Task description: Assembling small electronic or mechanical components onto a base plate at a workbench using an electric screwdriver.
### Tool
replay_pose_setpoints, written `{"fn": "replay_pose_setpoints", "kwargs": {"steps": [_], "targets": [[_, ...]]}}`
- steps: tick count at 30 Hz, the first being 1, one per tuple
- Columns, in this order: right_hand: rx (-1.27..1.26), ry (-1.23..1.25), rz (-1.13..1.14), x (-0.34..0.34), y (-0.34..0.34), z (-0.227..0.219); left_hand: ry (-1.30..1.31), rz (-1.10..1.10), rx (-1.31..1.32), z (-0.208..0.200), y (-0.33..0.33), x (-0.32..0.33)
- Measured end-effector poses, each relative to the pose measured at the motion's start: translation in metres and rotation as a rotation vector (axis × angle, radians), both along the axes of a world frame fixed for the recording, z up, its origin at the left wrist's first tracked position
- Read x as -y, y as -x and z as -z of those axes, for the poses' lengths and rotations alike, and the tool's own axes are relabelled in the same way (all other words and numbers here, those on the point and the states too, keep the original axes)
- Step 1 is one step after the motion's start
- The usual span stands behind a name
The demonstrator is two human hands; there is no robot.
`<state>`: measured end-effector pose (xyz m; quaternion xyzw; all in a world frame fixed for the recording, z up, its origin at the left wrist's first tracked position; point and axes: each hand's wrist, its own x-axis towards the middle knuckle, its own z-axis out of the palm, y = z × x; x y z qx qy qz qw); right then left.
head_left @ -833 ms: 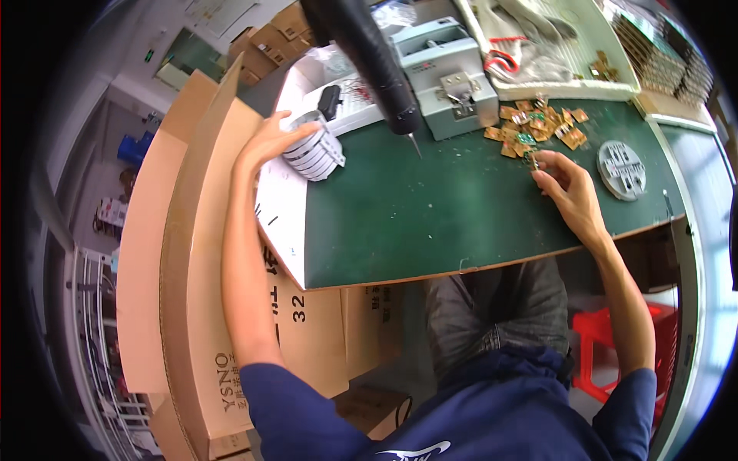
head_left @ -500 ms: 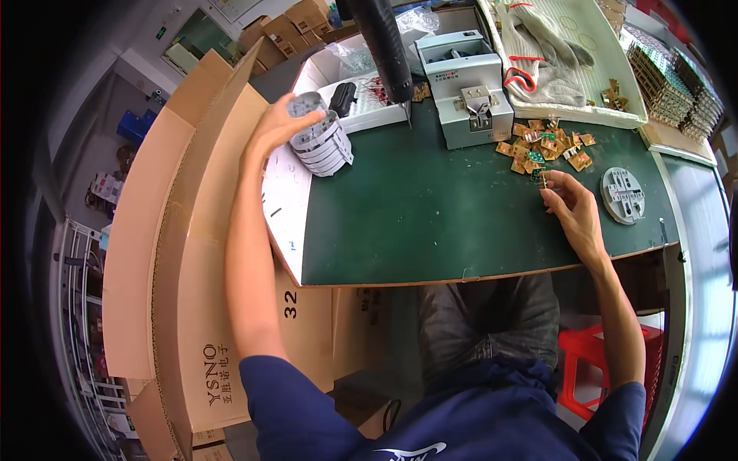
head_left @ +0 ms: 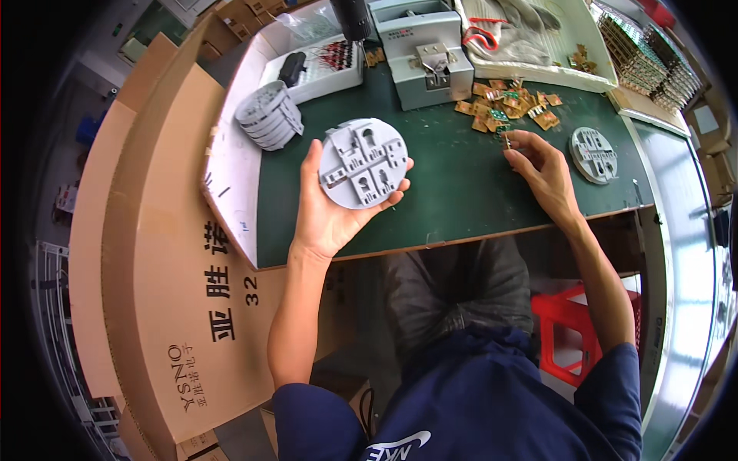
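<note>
1. Left hand: palm up, thumb and fingers curled around the edge of a grey disc, grip firm and closed to its width. The disc is held above the left part of the table, its upper face moulded with raised ribs, slots and recesses.
2. Right hand: thumb and forefinger pinched nearly together on a small piece, its detail too fine to tell. It sits just on the near side of a loose pile of flat, tan and green boards.
3. Second disc: similar ribbed face, lying on the right.
4. Ringed grey stack: thin round layers, far left.
5. Table: smooth, green, lightly specked surface.
6. Machine: boxy grey metal, far side.
7. Gloves: knitted grey fabric, red-edged, in a ribbed white tray.
</note>
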<state>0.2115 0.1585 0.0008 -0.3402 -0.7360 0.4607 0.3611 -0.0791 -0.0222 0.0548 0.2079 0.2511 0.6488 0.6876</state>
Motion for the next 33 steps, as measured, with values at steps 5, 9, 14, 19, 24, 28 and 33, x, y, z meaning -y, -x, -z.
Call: {"fn": "replay_pose_setpoints", "kwargs": {"steps": [5, 9, 14, 19, 24, 28, 33], "targets": [[0.013, 0.004, -0.004, 0.001, 0.001, 0.000, 0.017, 0.009, -0.045, 0.014, -0.016, -0.009], [0.063, 0.024, -0.026, 0.002, -0.001, -0.002, 0.001, 0.001, -0.143, 0.015, -0.018, -0.010], [-0.019, -0.002, 0.000, -0.003, -0.007, 0.000, -0.002, -0.078, -0.818, 0.013, -0.030, -0.019], [-0.111, 0.103, -0.072, 0.000, -0.005, 0.000, -0.091, -0.707, -2.047, 0.038, -0.076, -0.034], [-0.374, 0.199, -0.256, 0.015, -0.006, -0.009, 0.071, -0.616, -2.190, 0.051, -0.105, -0.039], [-0.365, 0.217, -0.327, 0.031, -0.004, -0.024, -0.278, -0.886, -1.924, 0.026, -0.106, -0.028], [-0.367, 0.239, -0.397, 0.048, 0.006, -0.025, -0.341, -0.591, -1.337, 0.007, -0.110, -0.017]]}}
